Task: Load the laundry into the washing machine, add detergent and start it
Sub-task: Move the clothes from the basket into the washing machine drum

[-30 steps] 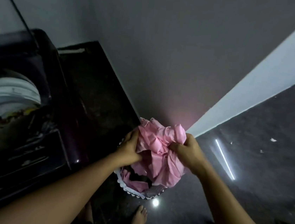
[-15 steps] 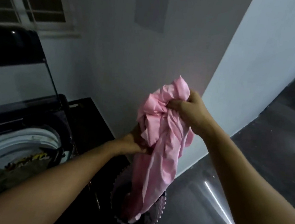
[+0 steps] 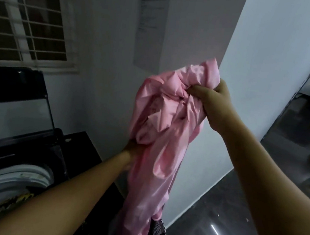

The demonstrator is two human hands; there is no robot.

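Dangling beside a dark patterned basket (image 3: 158,233), a crumpled pink cloth (image 3: 159,137) is clenched in left hand (image 3: 129,149) and right hand (image 3: 216,105) grips.

Both hands (image 3: 212,102) grip pink cloth (image 3: 159,137) aloft.

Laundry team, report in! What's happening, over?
Left hand, right hand grip crumpled pink fabric garment, raised. Black top-loading washer open at left. No blocker seen.

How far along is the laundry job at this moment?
Done: the lid is up and some clothes lie in the drum. In hand: left hand and right hand hold a pink cloth over the basket. Left: drop it in, add detergent, start.
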